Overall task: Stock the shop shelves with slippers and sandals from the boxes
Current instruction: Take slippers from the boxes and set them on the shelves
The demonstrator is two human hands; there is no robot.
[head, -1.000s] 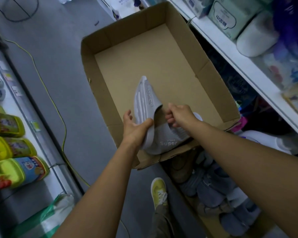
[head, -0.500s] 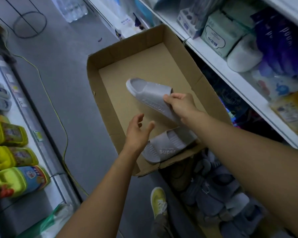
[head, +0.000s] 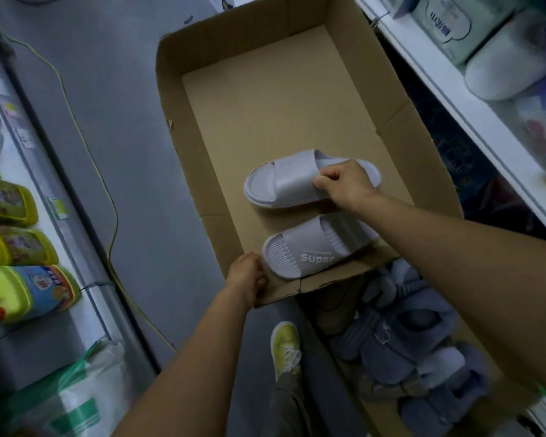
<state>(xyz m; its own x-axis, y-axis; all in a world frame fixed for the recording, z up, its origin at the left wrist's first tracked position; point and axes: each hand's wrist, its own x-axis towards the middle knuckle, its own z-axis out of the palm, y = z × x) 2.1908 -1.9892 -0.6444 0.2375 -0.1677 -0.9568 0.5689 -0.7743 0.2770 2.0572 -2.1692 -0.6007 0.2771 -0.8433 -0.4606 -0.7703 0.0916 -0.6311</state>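
Two light grey slippers lie side by side in a shallow cardboard box. The far slipper lies flat with its toe to the left, and my right hand pinches its strap. The near slipper, marked "Super", lies by the box's near wall. My left hand grips the box's near left corner, just beside that slipper's toe.
A lower box at bottom right holds several blue-grey slippers. White shelves with packaged goods run along the right. A left shelf carries yellow bottles. A yellow cable crosses the grey floor. My yellow shoe stands below the box.
My right hand lowered the raised slipper flat into the box beside the other. My left hand, open in the air before, now grips the box's near corner.
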